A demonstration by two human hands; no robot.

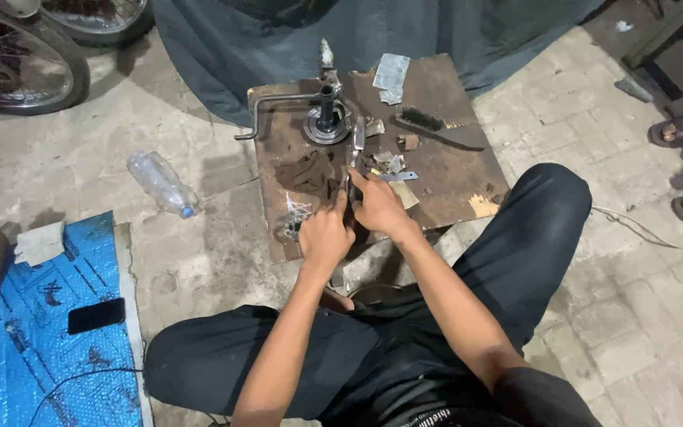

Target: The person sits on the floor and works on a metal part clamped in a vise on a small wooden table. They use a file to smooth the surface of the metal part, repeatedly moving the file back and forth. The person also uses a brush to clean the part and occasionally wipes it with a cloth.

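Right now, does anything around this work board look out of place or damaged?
Yes. An empty plastic bottle lies on its side on the floor left of the wooden board, and the board's near right edge is chipped.

Clutter around the workboard
A clear plastic bottle lies on the paving; a black phone rests on the blue mat; a wire brush lies on the board.

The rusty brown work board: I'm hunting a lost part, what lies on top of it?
On the rusty brown work board: black wire brush, dark rag, round metal bearing hub, scraps. Both hands cover more.
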